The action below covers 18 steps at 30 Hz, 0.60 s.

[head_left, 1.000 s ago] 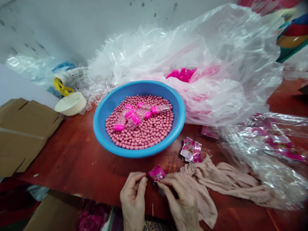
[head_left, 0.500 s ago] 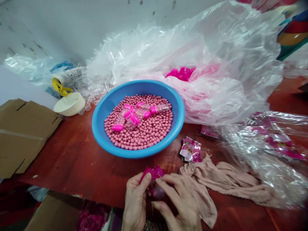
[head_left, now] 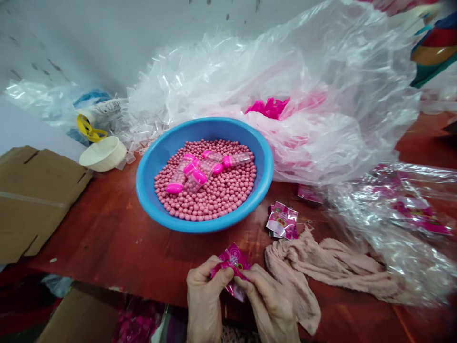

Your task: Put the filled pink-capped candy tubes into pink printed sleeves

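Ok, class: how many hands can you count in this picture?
2. The left hand and the right hand are side by side in front of the blue basin, both pinching a printed magenta packet. No others show.

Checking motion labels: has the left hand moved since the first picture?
Yes: rightward, toward the right hand, judged against the blue basin; the left hand now pinches the pink sachet.
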Available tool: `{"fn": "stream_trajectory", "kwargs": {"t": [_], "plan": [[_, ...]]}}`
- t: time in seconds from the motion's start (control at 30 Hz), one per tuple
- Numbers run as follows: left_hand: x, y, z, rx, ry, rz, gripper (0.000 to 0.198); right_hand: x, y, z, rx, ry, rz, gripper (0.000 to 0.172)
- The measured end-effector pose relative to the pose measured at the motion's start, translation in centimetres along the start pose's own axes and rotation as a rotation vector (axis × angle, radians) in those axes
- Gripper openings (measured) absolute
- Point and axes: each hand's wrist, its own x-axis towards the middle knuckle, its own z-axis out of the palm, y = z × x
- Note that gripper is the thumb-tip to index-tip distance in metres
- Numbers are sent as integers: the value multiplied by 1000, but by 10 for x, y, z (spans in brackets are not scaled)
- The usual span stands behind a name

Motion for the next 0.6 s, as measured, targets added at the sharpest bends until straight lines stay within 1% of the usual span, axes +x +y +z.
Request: {"fn": "stream_trajectory", "kwargs": {"t": [0.07, 0.2, 0.37, 0.43, 0.5, 0.6], "plan": [[1, 1, 2, -21, 0, -11, 16, -1, -2, 0, 3, -27, -23, 17], [2, 2, 2, -13, -15, -30, 16, 3, -1, -3, -48, -52, -19, 20], [3, 7, -3, 47, -63, -11, 16, 9, 6, -8, -157, 5, -21, 13], [3, 8, -4, 42, -48, 14, 14, 9, 6, -7, -162, 7, -27, 15], [4, 9, -5, 21, -12, 34, 16, 8, 3, -6, -144, -3, -33, 17], [4, 9, -5, -20, 44, 35, 24, 7, -2, -3, -99, -24, -30, 11]]}}
